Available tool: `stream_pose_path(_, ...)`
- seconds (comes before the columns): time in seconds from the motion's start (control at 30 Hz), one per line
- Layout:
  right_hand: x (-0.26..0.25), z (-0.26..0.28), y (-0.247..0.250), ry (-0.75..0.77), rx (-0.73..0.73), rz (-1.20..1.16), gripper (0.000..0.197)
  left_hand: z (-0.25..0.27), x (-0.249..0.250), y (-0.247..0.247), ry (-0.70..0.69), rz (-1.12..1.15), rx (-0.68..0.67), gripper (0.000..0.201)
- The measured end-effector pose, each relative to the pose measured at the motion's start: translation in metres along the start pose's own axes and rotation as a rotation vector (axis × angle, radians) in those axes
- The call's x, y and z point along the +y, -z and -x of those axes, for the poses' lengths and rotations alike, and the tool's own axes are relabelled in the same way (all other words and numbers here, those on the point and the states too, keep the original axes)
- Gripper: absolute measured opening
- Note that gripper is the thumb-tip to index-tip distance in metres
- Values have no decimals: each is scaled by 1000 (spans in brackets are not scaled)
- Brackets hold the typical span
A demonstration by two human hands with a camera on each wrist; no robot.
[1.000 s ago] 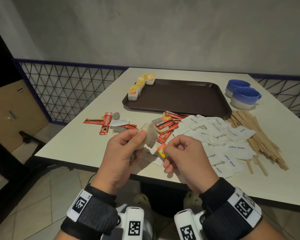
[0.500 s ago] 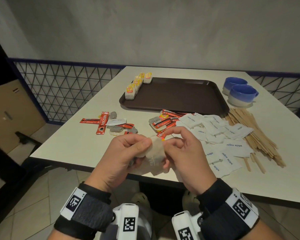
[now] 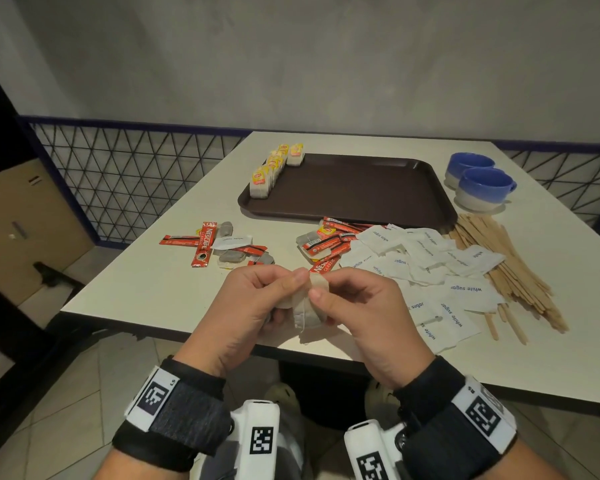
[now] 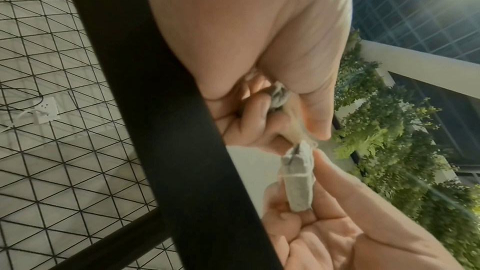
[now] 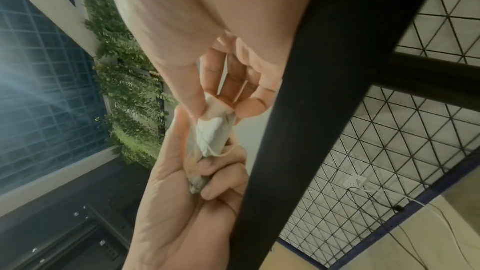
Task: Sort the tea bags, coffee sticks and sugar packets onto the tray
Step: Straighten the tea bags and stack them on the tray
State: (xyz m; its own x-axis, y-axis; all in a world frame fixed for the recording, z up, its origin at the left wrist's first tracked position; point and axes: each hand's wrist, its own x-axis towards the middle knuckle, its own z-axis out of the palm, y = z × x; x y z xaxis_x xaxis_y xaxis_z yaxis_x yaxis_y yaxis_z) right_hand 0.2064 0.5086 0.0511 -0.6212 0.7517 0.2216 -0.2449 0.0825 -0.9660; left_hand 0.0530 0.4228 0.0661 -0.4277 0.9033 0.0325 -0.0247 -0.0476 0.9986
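Observation:
A pale tea bag (image 3: 307, 306) hangs over the table's front edge, pinched from both sides. My left hand (image 3: 291, 292) holds its left part between thumb and fingers. My right hand (image 3: 321, 289) pinches its right top. In the left wrist view the tea bag (image 4: 298, 182) sits in the right hand's fingers, and a second crumpled bag (image 4: 279, 98) is tucked in my left hand's curled fingers. The right wrist view shows the tea bag (image 5: 214, 132) with its string looped. The brown tray (image 3: 361, 192) holds a row of tea bags (image 3: 269, 171) along its left edge.
Red coffee sticks (image 3: 205, 244) and loose tea bags (image 3: 231, 254) lie left of centre. More coffee sticks (image 3: 326, 240) lie in front of the tray. White sugar packets (image 3: 430, 265), wooden stirrers (image 3: 506, 268) and two blue cups (image 3: 482, 185) fill the right side.
My right hand has come in from a gap beside the left hand and now pinches the tea bag that the left hand held. Both hands have dropped a little toward the table's edge.

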Motion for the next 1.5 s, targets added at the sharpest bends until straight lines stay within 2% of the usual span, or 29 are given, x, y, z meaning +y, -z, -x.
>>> stream_pose_path(0.2, 2, -6, 4, -103, 128, -276, 30, 1, 2, -6, 49, 73, 92, 48)
stream_pose_path(0.3, 1, -8, 7, -127, 142, -352, 31, 2, 5, -9, 65, 14, 69, 61)
stream_pose_path(0.47, 1, -6, 4, -93, 148, -266, 21, 5, 7, -12, 22, -88, 12, 37)
stream_pose_path(0.63, 1, -3, 0, -46, 149, -135, 13, 5, 4, -9, -45, -150, 1, 26)
stream_pose_path(0.73, -1, -4, -1, -64, 201, -192, 18, 5, 3, -8, -44, -133, 11, 25)
stream_pose_path(0.83, -2, -7, 3, -113, 270, -285, 8, 5, 2, -6, -25, -114, -1, 25)
stream_pose_path(0.97, -4, -11, 6, -160, 335, -336, 11, 6, 2, -4, -25, -131, -60, 25)
stream_pose_path(1.13, -4, -11, 6, -163, 298, -337, 35, 5, 0, -3, -39, -82, -40, 26)
stream_pose_path(1.23, -5, -10, 6, -166, 259, -311, 26, 3, -2, -3, -36, 6, 36, 25)
stream_pose_path(1.33, -6, -7, 3, -174, 201, -178, 19, 1, -4, -2, -41, 107, 112, 25)
stream_pose_path(1.5, -4, -3, -3, -154, 117, -38, 22, -3, -5, -1, -30, 222, 200, 31)
